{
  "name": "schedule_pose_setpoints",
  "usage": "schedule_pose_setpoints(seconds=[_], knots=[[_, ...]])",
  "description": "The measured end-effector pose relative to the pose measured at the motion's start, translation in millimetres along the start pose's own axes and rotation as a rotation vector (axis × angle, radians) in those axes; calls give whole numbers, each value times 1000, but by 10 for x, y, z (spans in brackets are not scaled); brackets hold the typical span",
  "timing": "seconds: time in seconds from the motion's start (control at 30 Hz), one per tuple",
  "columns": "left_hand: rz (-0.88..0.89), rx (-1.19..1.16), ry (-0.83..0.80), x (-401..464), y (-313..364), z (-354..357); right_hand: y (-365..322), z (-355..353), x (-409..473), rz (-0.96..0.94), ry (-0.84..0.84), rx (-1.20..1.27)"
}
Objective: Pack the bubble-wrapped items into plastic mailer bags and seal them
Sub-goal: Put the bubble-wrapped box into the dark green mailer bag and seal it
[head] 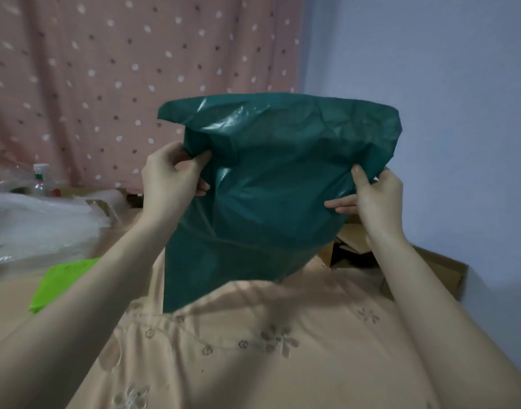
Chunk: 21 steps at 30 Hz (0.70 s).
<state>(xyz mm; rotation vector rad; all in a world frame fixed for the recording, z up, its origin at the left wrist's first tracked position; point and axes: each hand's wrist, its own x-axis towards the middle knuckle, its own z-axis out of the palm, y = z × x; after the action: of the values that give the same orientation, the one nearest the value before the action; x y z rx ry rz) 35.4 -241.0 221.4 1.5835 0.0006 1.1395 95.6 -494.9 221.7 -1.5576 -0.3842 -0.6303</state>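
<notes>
A dark green plastic mailer bag point(271, 184) hangs in the air above the peach embroidered cloth point(253, 349). My left hand point(171, 181) pinches its left edge between thumb and fingers. My right hand point(374, 196) grips the right edge, thumb on the front and fingers curled behind. The bag bulges in its upper part, and what is inside cannot be seen. Its lower corner dangles just over the cloth.
A heap of clear bubble wrap point(38, 225) lies at the left, with a clear bottle point(41, 178) behind it. A bright green flat bag point(61, 278) lies on the cloth at the left. Open cardboard boxes point(430, 267) sit at the right by the blue wall.
</notes>
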Motion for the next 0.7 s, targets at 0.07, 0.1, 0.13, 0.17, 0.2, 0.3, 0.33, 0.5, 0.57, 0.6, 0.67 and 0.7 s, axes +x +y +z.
schedule_pose_setpoints(seconds=[0.07,0.1,0.13,0.17,0.2,0.3,0.33,0.5,0.57,0.6,0.67,0.7], knots=[[50,20,9,43,59,9,-45,-12,62,-8,30,-3],[82,32,29,60,87,15,-62,-18,91,-16,40,0],[106,54,62,67,107,19,-60,-26,113,-19,46,5],[126,78,89,79,129,18,-70,-34,141,-27,41,8],[123,111,89,93,142,19,-84,-40,159,-28,16,3],[-37,155,-107,133,151,40,-76,-35,214,42,-139,-48],[-72,99,-126,136,173,49,-84,-30,219,27,-120,-21],[31,-98,17,214,274,69,-189,-11,274,-100,38,47],[-51,-118,-51,270,277,76,-219,14,328,-26,-55,42],[-52,-136,-51,300,282,71,-246,15,350,-23,-49,52],[27,-127,-4,326,329,67,-330,-8,383,-65,17,78],[75,-83,19,334,349,71,-372,-20,400,-78,25,73]])
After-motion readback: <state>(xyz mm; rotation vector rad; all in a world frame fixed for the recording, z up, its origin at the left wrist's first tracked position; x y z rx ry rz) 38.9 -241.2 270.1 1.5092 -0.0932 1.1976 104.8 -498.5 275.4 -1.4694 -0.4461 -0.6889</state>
